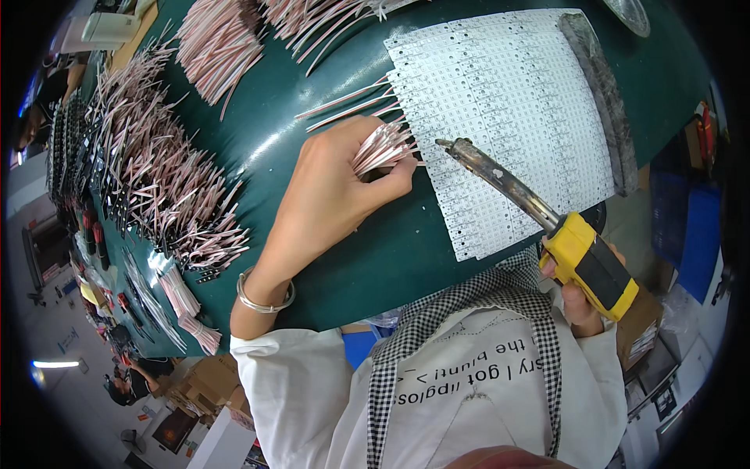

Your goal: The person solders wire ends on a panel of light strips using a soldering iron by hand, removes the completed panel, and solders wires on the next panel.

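My left hand [332,184] is closed round a bundle of thin pink-and-white wires [380,150], beside the left edge of a white circuit board panel [508,102]. One wire end pokes out past the fingers toward that edge. Several loose wires [351,105] reach from the same edge over the green table. In my right hand [576,301] is a yellow and black soldering gun [590,266]. Its long metal barrel slants up and left over the panel. The tip is close to the panel's left edge, near the bundle; whether it touches the panel I cannot tell.
More wire bundles [219,51] lie at the far left of the green table [375,273]. A long heap of wires with black ends [160,156] runs down the left side. A dark grey strip [600,102] lies along the panel's right edge. A person [133,383] is in the background.
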Demonstrator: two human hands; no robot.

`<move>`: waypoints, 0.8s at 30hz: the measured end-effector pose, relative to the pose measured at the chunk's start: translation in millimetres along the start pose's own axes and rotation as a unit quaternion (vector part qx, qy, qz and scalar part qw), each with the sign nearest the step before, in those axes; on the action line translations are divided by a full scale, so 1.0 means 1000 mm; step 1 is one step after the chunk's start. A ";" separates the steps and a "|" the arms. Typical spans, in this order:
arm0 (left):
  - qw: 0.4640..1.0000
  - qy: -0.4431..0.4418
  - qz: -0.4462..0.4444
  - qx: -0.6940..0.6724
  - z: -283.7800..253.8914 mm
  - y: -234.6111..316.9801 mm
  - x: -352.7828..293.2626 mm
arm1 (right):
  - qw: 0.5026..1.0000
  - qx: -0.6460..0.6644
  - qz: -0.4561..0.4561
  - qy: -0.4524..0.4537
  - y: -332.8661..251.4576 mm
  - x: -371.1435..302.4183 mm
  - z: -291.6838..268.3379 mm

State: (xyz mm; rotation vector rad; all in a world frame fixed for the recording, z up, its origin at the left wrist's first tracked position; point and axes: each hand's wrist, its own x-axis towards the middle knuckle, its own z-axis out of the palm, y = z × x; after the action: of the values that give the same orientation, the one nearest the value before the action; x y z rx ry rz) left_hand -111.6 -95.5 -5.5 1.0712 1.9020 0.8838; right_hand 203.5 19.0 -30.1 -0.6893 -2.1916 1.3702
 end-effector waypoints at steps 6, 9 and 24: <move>0.992 0.078 0.006 0.100 0.013 0.000 -0.002 | 0.999 -0.001 0.022 -0.040 -0.007 0.006 -0.002; 0.988 0.098 0.024 0.121 0.014 0.001 -0.001 | 1.000 0.016 0.017 -0.018 -0.006 0.005 0.001; 0.991 0.085 -0.008 0.103 0.013 0.006 -0.002 | 0.992 -0.085 -0.046 -0.081 -0.009 0.013 -0.006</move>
State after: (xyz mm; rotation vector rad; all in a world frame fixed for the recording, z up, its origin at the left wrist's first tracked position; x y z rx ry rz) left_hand -97.0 -92.5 -6.0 1.1297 2.1774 0.8045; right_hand 196.0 28.2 -17.7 -0.5431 -2.4573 1.2428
